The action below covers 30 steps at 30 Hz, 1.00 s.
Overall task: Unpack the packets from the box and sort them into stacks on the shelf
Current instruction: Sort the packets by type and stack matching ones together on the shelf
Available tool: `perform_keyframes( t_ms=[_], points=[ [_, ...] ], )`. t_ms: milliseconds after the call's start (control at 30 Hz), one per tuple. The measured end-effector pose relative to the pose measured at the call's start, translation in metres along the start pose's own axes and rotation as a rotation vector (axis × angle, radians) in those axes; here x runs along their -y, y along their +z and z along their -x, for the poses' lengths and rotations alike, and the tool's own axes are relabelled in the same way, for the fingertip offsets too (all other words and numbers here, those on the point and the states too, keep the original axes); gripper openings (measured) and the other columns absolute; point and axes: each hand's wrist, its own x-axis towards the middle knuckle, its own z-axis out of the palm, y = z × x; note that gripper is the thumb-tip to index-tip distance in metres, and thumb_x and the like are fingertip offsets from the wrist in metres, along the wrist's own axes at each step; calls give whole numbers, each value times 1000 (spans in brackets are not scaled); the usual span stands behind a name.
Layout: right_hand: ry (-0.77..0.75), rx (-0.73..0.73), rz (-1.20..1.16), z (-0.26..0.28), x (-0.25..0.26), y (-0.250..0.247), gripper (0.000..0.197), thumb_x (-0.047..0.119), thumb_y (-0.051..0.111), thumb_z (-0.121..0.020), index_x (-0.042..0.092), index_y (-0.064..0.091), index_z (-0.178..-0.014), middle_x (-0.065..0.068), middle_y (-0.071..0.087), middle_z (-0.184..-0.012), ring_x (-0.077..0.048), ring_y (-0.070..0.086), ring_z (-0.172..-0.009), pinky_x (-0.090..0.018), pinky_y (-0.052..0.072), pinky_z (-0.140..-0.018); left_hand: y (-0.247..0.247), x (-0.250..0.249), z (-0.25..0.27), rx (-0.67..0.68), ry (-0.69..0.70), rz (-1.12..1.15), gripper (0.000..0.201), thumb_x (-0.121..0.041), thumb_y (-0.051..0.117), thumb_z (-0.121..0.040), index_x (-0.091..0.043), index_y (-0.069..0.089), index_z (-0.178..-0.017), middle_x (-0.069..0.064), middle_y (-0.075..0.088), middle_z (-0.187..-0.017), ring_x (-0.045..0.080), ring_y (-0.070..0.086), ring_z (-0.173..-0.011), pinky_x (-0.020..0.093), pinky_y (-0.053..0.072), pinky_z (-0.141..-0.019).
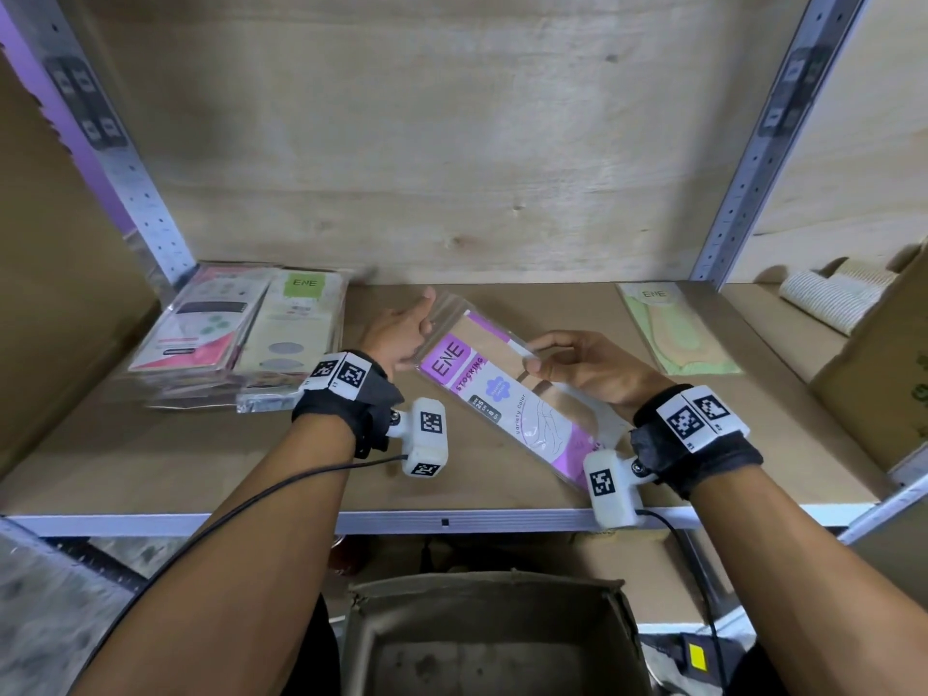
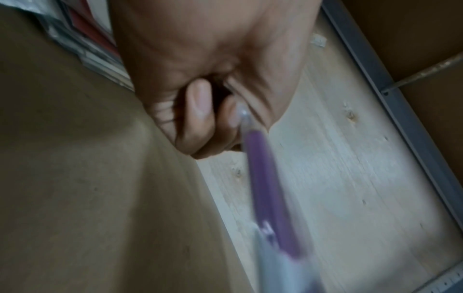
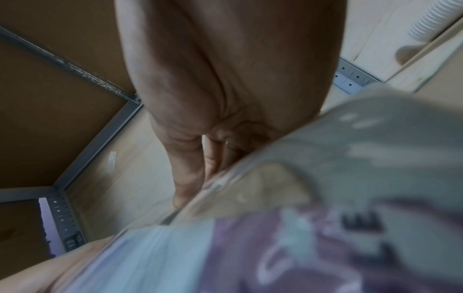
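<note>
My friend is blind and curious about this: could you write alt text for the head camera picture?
Both hands, left hand and right hand, hold a purple stocking packet above a wooden shelf. Two packet stacks lie at the shelf's left, a green packet at its right, and an open cardboard box sits below.

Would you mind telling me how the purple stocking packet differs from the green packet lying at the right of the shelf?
The purple stocking packet is held by both hands, angled; the green packet lies flat alone on the shelf. One is purple-trimmed, the other pale green. Both show ENE.
</note>
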Motion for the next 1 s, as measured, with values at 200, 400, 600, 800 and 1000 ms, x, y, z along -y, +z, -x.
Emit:
perform_keyframes(
  t_ms=[200,400,600,800,1000],
  points=[
    [-10,-19,36,4,3,-5,22,5,70,-88,2,67,-110,-7,74,-86,-11,69,-69,-20,52,-76,0,-4,9,170,-71,193,50,-57,51,-96,-20,48,-63,-5,34,-45,7,29,-32,18,25,-31],
    [-9,-23,42,7,7,-5,23,4,68,-89,0,65,-112,-14,73,-93,-18,67,-75,-24,53,-79,5,1,9,138,-131,256,16,-34,50,-104,-22,61,-105,-6,59,-44,6,55,-35,19,44,-36],
    [7,-98,15,10,6,-4,24,5,69,-89,-5,65,-110,-29,69,-105,-27,65,-82,-37,51,-89,6,9,-4,22,-288,351,54,-61,41,-99,-14,55,-78,-3,46,-52,6,32,-25,14,24,-29],
    [113,-294,-182,5,3,-11,24,10,73,-88,-3,65,-107,-23,70,-105,-33,66,-91,-46,53,-88,20,15,-3,187,-258,197,75,-72,35,-95,-5,69,-98,8,77,-70,12,62,-45,19,49,-45],
    [179,-368,-285,-3,5,-10,19,8,71,-88,4,61,-103,-20,71,-98,-29,69,-75,-37,59,-66,51,9,26,602,-95,-6,42,-47,68,-91,-16,66,-119,6,77,-107,17,76,-87,26,62,-72]
  ],
)
